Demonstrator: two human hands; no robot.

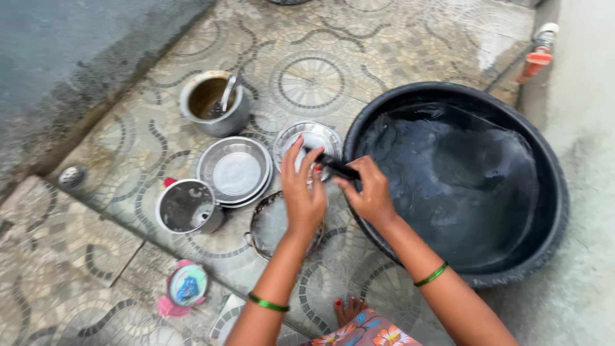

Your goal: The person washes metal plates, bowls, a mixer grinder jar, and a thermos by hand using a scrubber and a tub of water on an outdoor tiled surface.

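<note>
Beside the black water tub (551, 211): right hand (370, 195) gripping a dark utensil (336, 166), left hand (302, 192) open against it; steel plates (236, 170), pot (214, 102) and cup (187, 206) seemingly unwashed.

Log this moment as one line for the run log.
right hand: holds dark slim utensil handle | left hand: open, touching it | below: round steel pan | beside: big black water-filled tub

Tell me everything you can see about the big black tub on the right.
The black tub is wide, round and shallow-walled, seemingly plastic or rubber, with a thick rolled rim. It sits upright on the patterned tile floor and holds dark water partway up. The right hand, gripping a thin dark utensil, hovers over its left rim; whether it touches the tub is unclear.
</note>
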